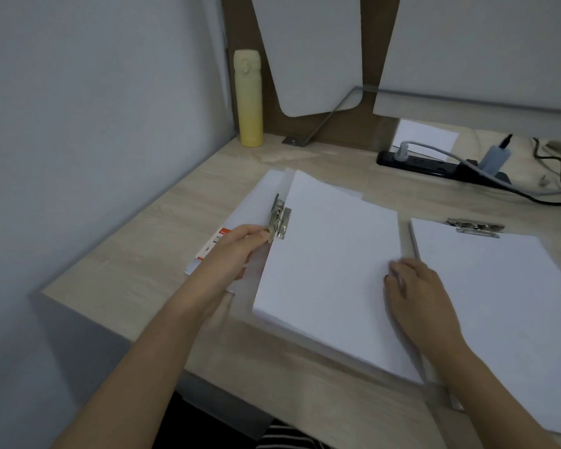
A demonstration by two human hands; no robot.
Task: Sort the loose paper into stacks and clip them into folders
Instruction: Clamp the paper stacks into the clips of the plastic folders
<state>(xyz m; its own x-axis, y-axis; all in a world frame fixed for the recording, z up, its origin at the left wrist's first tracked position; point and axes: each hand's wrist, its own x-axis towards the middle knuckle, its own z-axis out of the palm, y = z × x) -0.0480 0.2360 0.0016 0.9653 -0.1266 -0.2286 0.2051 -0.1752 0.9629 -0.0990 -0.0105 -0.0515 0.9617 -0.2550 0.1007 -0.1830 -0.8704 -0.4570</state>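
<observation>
- Striped black and white cloth (289,439) peeks in nearest of all, below both grips.
- Left grip (240,244) has its fingers curled and pinches the near end of the shiny silver metal clip (280,220).
- Right grip (415,286) is spread flat and presses down on the thick white paper stack (331,270).
- That stack lies between the two grips on the pale wooden tabletop (175,228). The clip sits on its edge, right at the left grip's fingertips.
- I think this stack is being clipped now. I cannot tell if the clip is snapped down all the way.
- Just past the right grip lies a second white paper stack (499,303) with its own silver clip (475,227) at the far end. That one looks done.
- Under and beyond the left grip, loose white sheets (259,196) and a red and white label (212,246) poke out. These look like they still need sorting and clipping.
</observation>
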